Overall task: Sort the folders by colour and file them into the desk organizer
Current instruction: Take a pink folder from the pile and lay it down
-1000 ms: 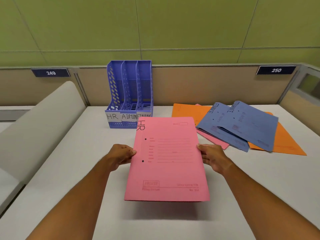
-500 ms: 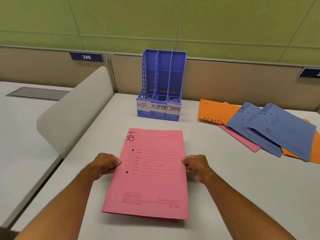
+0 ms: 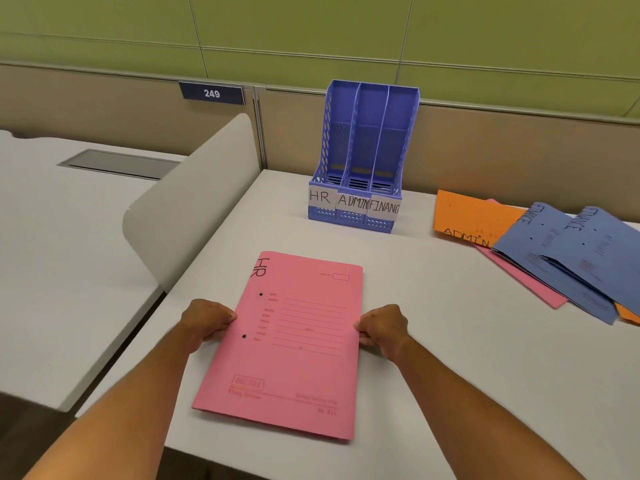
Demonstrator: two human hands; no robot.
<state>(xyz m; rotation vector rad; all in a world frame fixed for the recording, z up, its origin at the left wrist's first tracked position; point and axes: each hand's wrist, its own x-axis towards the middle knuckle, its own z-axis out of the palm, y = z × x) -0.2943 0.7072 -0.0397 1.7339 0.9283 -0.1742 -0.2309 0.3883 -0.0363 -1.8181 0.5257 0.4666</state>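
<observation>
Near desk edge — pink HR folder point(image 3: 291, 344), pinched at its sides by left hand point(image 3: 207, 320) and right hand point(image 3: 382, 329).
Held flat, label readable — likely for matching to the far desk organizer point(image 3: 360, 161), HR slot leftmost.

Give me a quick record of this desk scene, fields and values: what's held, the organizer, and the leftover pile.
held: pink folder marked HR, left hand and right hand gripping its side edges
organizer: blue, three slots labelled HR, ADMIN, FINANCE, all empty
pile: orange folder marked ADMIN, blue folders marked FINANCE, second pink folder beneath
surface: desk
</observation>
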